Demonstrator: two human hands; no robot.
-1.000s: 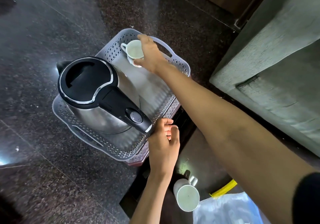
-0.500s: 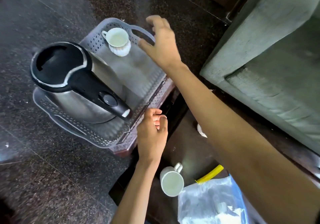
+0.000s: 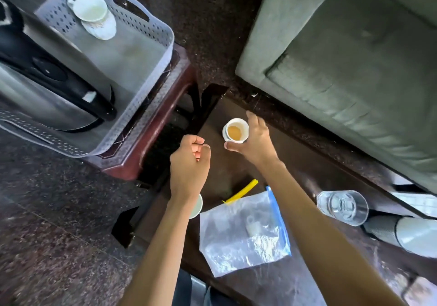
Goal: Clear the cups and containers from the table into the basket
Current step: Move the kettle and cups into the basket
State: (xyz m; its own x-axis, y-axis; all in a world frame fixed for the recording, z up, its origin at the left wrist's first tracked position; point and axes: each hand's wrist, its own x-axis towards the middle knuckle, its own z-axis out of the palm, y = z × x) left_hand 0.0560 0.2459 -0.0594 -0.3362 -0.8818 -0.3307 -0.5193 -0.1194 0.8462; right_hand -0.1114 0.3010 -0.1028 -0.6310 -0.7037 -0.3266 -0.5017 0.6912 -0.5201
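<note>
A grey perforated basket [image 3: 151, 24] stands on a dark red stool at the upper left. In it lie a white cup [image 3: 91, 8] leaning on its side and a steel kettle [image 3: 42, 85] with a black lid. On the dark table [image 3: 305, 163], my right hand [image 3: 254, 141] grips a small white cup [image 3: 235, 130] with brown liquid in it. My left hand [image 3: 190, 163] hovers with curled fingers, holding nothing. Another white cup [image 3: 196, 207] shows partly under my left wrist. A clear glass [image 3: 343, 207] stands at the right.
A clear zip bag [image 3: 246, 232] with a blue edge lies on the table near me, a yellow strip [image 3: 241, 192] beside it. A grey-and-white flask [image 3: 406, 232] lies at the right edge. A grey sofa [image 3: 354, 45] fills the upper right. Dark stone floor surrounds the stool.
My right hand let go of the white cup in the basket, drew back to the table and took hold of the small cup with brown liquid. The view swung down and right.
</note>
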